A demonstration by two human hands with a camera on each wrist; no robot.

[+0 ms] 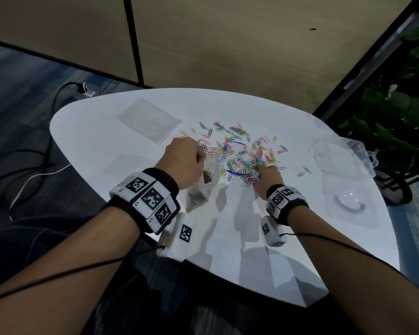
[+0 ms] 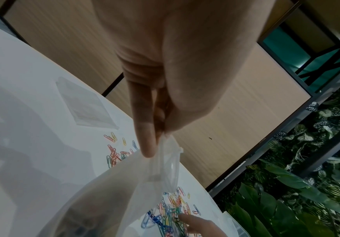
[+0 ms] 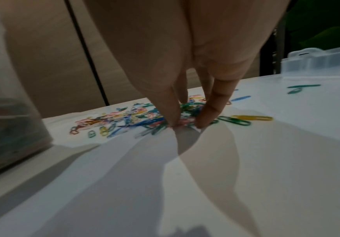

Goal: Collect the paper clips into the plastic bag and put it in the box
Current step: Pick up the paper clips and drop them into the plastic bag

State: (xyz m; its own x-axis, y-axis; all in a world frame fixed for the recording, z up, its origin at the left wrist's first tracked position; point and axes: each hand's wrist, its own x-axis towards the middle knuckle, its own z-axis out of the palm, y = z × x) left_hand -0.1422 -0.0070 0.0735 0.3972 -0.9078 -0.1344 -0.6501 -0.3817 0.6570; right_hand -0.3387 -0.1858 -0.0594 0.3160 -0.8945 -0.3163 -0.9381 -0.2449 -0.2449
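Observation:
Many coloured paper clips lie scattered over the middle of the white table. My left hand pinches the top edge of a clear plastic bag, which hangs open to the table with some clips in its bottom. The left wrist view shows the fingers gripping the bag rim. My right hand reaches down into the pile's near edge. In the right wrist view its fingertips close around a small cluster of clips on the table. The clear plastic box lies open at the right.
A flat stack of spare clear bags lies at the table's far left. Two green clips lie apart near the box, whose lid lies flat toward me. Cables run on the floor left; plants stand beyond the right edge.

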